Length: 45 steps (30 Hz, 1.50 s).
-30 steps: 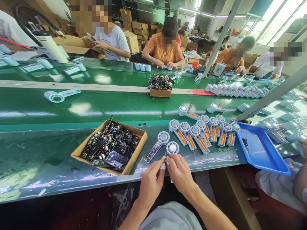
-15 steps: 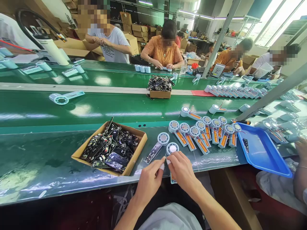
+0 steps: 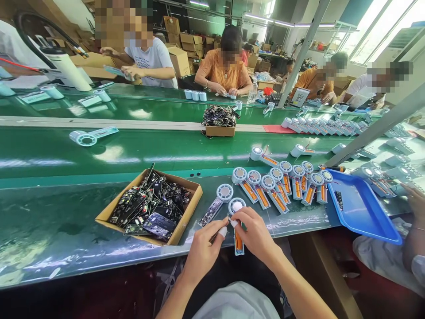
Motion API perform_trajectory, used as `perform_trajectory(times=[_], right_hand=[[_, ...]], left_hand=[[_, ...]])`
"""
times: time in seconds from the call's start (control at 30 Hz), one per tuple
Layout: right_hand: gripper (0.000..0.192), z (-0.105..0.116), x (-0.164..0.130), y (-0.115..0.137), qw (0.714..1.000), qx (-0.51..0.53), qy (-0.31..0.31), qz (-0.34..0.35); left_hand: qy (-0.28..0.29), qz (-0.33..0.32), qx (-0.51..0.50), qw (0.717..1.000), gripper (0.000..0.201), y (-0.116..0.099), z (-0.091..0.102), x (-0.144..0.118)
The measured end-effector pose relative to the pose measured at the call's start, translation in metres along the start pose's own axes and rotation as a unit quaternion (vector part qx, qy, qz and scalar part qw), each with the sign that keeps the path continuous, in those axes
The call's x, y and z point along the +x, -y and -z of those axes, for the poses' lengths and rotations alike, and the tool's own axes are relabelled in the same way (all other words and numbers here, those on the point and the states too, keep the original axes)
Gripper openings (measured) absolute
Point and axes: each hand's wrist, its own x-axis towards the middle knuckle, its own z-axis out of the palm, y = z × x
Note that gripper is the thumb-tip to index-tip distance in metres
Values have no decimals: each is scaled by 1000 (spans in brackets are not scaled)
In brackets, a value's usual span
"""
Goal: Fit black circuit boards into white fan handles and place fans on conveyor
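A small white hand-fan half-shell (image 3: 237, 223) with a round head and an orange battery in its handle lies at the near edge of the green bench. My right hand (image 3: 255, 235) rests on it, fingertips pinched just below the round head. My left hand (image 3: 203, 251) meets it from the left, thumb and finger pinched on a thin dark piece, maybe a wire or small tool. A second shell with a dark circuit board (image 3: 217, 203) lies just to the left. A cardboard box (image 3: 112, 210) of black circuit boards stands further left.
A row of several fan shells with orange batteries (image 3: 282, 184) lies to the right, then a blue tray (image 3: 365, 212). A co-worker's arm (image 3: 416, 221) is at the far right. Beyond runs a green conveyor (image 3: 133, 150) with another box of boards (image 3: 219, 128); several people sit opposite.
Both hands stayed pinched together over the fan shell; they shifted slightly and the orange battery in its handle now shows below my right hand. The view drifted a little.
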Motion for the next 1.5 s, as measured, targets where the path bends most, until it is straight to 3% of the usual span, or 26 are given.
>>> perform_trajectory(times=[0.37,0.53,0.63,0.8,1.07,1.27,1.5], right_hand=[[23,5,4,-6,996,87,25,0],[18,9,8,-11,993,105,41,-14],[21,18,13,-10,988,130,84,-11],[28,29,17,-3,984,132,119,-12],[15,14,15,-6,988,126,65,-64],[14,11,13,-3,977,183,70,-82],[14,11,10,-4,977,173,55,-108]], left_hand=[[76,-34,-2,997,31,1,13,14],[70,56,-51,995,31,-3,10,17],[76,114,-93,986,35,-9,9,18],[85,137,-122,979,38,-13,9,19],[82,126,-99,984,36,-11,12,20],[114,130,-109,979,33,-7,18,22],[93,74,-72,990,31,-13,13,22]])
